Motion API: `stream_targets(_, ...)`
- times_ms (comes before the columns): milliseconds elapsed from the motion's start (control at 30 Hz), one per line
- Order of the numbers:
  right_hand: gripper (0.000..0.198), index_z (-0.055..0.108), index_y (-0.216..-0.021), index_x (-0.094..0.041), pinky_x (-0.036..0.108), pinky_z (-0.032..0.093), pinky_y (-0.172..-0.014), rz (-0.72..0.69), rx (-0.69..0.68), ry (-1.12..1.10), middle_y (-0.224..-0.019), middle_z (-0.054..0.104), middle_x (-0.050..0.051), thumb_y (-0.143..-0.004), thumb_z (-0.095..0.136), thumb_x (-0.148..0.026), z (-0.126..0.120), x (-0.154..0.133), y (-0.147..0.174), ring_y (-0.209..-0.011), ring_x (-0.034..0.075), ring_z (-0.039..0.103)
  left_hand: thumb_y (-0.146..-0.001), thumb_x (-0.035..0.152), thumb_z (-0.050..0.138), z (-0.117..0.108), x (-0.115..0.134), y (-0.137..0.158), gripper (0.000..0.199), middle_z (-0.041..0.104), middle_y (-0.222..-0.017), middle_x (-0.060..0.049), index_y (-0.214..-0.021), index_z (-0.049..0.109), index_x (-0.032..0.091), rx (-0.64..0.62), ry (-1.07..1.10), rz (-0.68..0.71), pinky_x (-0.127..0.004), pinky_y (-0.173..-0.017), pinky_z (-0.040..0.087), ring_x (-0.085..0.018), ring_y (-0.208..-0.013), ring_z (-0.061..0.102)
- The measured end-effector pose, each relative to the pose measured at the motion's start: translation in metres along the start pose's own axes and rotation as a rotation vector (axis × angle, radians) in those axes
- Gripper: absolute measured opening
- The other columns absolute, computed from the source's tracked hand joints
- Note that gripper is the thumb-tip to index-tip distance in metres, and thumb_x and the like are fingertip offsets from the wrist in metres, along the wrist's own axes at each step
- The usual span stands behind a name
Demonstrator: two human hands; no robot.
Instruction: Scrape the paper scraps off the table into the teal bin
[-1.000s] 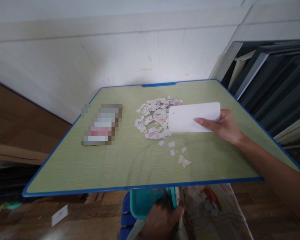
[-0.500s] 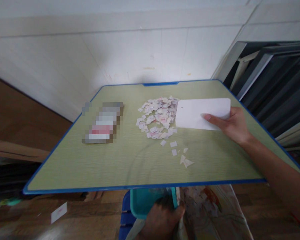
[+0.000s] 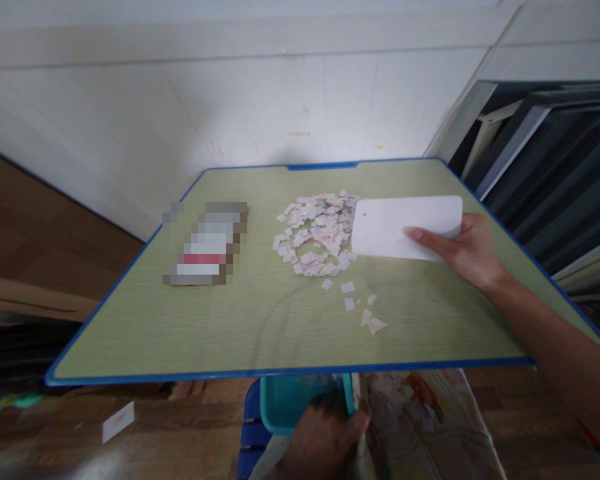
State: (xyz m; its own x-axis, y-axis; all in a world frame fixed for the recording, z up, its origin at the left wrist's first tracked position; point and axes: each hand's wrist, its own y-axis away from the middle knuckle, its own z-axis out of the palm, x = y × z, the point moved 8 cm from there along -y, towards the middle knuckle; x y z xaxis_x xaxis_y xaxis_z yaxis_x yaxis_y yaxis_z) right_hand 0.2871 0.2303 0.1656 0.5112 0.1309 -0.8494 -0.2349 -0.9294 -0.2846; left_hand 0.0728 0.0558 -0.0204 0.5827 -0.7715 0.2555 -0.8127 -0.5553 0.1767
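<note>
My right hand (image 3: 463,250) is closed on a white card (image 3: 400,227) with rounded corners and a small hole near its left end, thumb across the top face. The card's left end covers part of a loose pile of small cut paper pieces (image 3: 325,227) on the table. Below the table's front edge, my left hand (image 3: 327,430) grips the right wall of a turquoise container (image 3: 283,427). Its thumb is on the outer side; its fingers are in shadow inside. Several stray paper pieces (image 3: 349,304) lie in front of the pile.
The pale green table (image 3: 180,340) has a blue rim. A blurred-out flat object (image 3: 205,243) lies at its left. More paper scraps (image 3: 395,407) rest on patterned cloth (image 3: 440,447) below the table. A blue slatted stool (image 3: 250,437) supports the container. Dark panels (image 3: 555,153) lean at the right.
The view shifts very slightly. Both hands, the card and the paper pile stay essentially where they were.
</note>
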Motion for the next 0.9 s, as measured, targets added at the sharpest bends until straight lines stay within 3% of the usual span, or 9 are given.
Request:
stream_targets(300,0.025,0.062,-0.077,-0.016,0.02,0.04,-0.046,0.028,-0.131,-0.125,-0.072,0.061,0.0,-0.056,0.065,-0.03,0.01,0.0,0.003,-0.054,0.01,0.051,-0.077,0.019,0.046,-0.003,-0.001,0.0,0.043,0.056,-0.088,-0.006,-0.116,0.029,0.026,-0.023,0.014,-0.006,-0.034,-0.062,0.044,-0.022,-0.077,0.053)
stream_targets(500,0.025,0.062,-0.073,-0.014,0.02,0.037,-0.042,0.061,-0.036,-0.094,-0.064,0.058,0.0,-0.055,0.066,-0.031,-0.002,0.005,0.0,-0.05,0.009,0.049,-0.077,0.02,0.047,0.005,-0.001,0.002,0.043,0.057,-0.084,-0.005,-0.116,0.03,0.027,-0.039,0.017,-0.011,-0.034,-0.064,0.043,-0.021,-0.075,0.053)
stream_targets(667,0.025,0.062,-0.072,-0.014,0.019,0.036,-0.04,0.092,-0.069,-0.085,-0.063,0.057,0.0,-0.054,0.067,-0.031,-0.006,0.008,-0.001,-0.048,0.008,0.047,-0.077,0.019,0.046,0.006,-0.001,0.002,0.043,0.056,-0.085,-0.005,-0.116,0.029,0.028,-0.039,0.012,-0.001,-0.034,-0.06,0.043,-0.022,-0.073,0.053)
stream_targets(900,0.023,0.061,-0.075,-0.018,0.02,0.039,-0.046,0.015,0.011,-0.093,-0.069,0.059,-0.001,-0.056,0.066,-0.031,-0.006,0.003,-0.003,-0.055,0.01,0.05,-0.079,0.021,0.044,0.007,-0.001,0.002,0.043,0.056,-0.084,-0.004,-0.118,0.027,0.027,-0.027,-0.017,-0.008,-0.035,-0.059,0.043,-0.022,-0.073,0.052)
